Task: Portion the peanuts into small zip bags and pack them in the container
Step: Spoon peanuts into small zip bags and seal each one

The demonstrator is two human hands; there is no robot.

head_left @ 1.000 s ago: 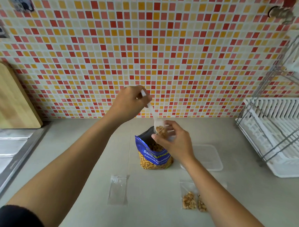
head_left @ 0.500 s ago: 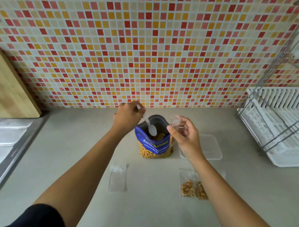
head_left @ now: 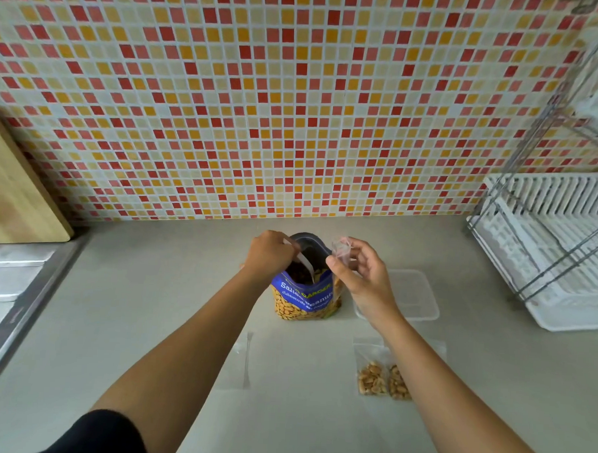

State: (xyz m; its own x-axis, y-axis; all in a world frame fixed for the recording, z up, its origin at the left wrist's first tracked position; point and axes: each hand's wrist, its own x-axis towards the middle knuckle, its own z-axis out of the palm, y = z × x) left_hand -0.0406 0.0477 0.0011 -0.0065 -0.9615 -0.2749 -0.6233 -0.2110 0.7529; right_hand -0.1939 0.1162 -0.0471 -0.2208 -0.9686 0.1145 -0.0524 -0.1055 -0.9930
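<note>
Where tiles point(head_left: 296, 106) meet grey counter point(head_left: 150, 305), peanut bag point(head_left: 304, 298), dish rack point(head_left: 546, 254)

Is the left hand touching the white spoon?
Touching. The head view shows the left hand gripping the white spoon by its handle.

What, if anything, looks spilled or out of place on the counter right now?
Nothing stands out. The peanut bag stands upright; the left hand holds the spoon dipped inside. The right hand pinches a small zip bag beside it. No loose peanuts show on the counter; two filled bags lie flat.
</note>
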